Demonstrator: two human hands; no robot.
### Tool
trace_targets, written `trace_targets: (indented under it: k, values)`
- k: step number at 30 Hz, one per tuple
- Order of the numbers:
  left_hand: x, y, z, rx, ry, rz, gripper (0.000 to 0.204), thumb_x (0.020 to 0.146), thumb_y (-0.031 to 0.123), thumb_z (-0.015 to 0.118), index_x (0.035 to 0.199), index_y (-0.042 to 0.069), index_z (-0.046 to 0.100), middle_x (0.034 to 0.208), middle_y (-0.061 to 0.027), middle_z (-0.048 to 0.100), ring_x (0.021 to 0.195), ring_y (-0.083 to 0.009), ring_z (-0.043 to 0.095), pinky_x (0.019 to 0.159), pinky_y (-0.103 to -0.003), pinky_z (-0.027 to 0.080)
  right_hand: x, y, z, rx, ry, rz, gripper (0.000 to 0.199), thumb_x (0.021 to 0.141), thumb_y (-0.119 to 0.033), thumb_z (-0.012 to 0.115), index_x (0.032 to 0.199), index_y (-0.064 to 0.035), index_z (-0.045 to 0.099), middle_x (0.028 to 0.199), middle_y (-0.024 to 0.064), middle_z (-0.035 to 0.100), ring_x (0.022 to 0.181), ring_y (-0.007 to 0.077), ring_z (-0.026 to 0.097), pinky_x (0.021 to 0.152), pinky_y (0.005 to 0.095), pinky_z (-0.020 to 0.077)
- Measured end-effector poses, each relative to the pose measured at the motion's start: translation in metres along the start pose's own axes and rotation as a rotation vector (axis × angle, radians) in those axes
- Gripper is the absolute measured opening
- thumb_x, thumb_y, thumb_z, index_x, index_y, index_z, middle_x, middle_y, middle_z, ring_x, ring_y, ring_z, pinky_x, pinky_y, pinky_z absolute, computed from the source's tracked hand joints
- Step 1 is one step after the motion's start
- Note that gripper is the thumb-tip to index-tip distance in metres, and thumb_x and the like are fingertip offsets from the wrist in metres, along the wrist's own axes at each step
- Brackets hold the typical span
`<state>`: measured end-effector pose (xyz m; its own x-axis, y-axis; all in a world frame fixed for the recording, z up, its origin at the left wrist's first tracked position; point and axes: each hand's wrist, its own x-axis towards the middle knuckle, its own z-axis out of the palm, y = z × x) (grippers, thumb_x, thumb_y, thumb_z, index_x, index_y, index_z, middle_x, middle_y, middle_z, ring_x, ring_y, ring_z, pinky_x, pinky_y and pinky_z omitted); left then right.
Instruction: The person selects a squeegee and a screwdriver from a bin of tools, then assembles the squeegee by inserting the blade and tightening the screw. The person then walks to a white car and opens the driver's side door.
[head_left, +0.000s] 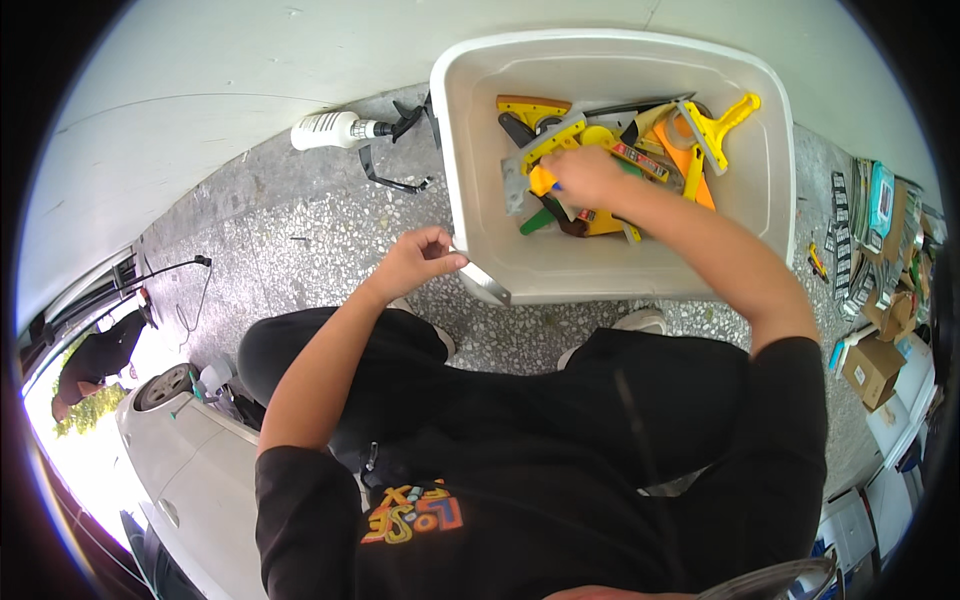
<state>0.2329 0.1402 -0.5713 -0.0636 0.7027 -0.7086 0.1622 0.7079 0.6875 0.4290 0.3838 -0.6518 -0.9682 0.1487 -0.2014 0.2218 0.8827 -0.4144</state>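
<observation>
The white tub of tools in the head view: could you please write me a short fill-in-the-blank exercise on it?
1. The right hand reaches into the white ____.
2. The left hand holds a flat ____ blade at the tub's near corner.
3. The white spray bottle lies on the floor to the tub's ____.

Missing words: tub; metal; left

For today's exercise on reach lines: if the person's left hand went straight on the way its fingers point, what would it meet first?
The left hand pinches a thin metal blade and points right, toward the white plastic tub. It would probably meet the tub's near corner wall first, though depth is unclear.
</observation>
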Motion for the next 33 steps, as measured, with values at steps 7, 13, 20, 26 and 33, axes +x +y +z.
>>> trace_targets:
  k: [7, 13, 20, 26, 33]
  values:
    - [-0.001, 0.0, 0.005, -0.136, 0.014, -0.012, 0.021, 0.081, 0.013, 0.073, 0.089, 0.007, 0.055, 0.08, 0.0049, 0.058, 0.076, -0.0031, 0.054, 0.07, -0.021, 0.045, 0.007, -0.004, 0.082, 0.064, -0.022, 0.193, 0.04, 0.076, -0.033, 0.069, 0.096, -0.0027, 0.053, 0.081, 0.0144, 0.066, 0.071, 0.0303, 0.066, 0.059, 0.0387, 0.0524]
    - [0.0, 0.002, 0.004, -0.062, -0.01, 0.062, 0.028, 0.077, 0.02, 0.077, 0.081, 0.009, 0.052, 0.072, 0.0043, 0.057, 0.068, -0.0041, 0.051, 0.062, -0.021, 0.043, 0.008, -0.008, 0.084, 0.063, -0.137, 0.253, 0.039, 0.075, -0.028, 0.07, 0.098, -0.002, 0.051, 0.077, 0.016, 0.067, 0.073, 0.0294, 0.067, 0.06, 0.039, 0.0529]
    - [-0.011, 0.012, 0.002, -0.137, 0.066, 0.025, 0.027, 0.084, 0.019, 0.07, 0.101, 0.006, 0.054, 0.087, 0.0009, 0.059, 0.079, -0.007, 0.054, 0.074, -0.024, 0.046, 0.004, 0.001, 0.075, 0.242, -0.215, 0.259, 0.041, 0.072, -0.022, 0.067, 0.102, 0.0013, 0.05, 0.084, 0.0191, 0.066, 0.08, 0.0347, 0.065, 0.068, 0.0436, 0.0516]
    - [-0.027, 0.028, -0.02, -0.041, 0.454, 0.198, 0.021, 0.092, 0.021, 0.058, 0.105, 0.004, 0.058, 0.09, -0.0014, 0.061, 0.076, -0.0089, 0.054, 0.072, -0.024, 0.046, -0.015, 0.024, 0.053, 0.556, 0.06, 0.166, 0.046, 0.072, -0.025, 0.066, 0.107, 0.0017, 0.05, 0.081, 0.0161, 0.063, 0.071, 0.0301, 0.063, 0.063, 0.0397, 0.0491]
    - [-0.042, 0.119, -0.013, -0.05, 0.417, 0.38, 0.019, 0.094, 0.012, 0.051, 0.107, 0.002, 0.058, 0.084, -0.0023, 0.063, 0.075, -0.0071, 0.054, 0.069, -0.022, 0.045, -0.025, 0.002, -0.078, 1.462, -0.028, 0.162, 0.018, 0.086, -0.012, 0.06, 0.091, -0.0104, 0.042, 0.069, -0.0015, 0.047, 0.051, 0.0061, 0.045, 0.049, 0.0228, 0.0385]
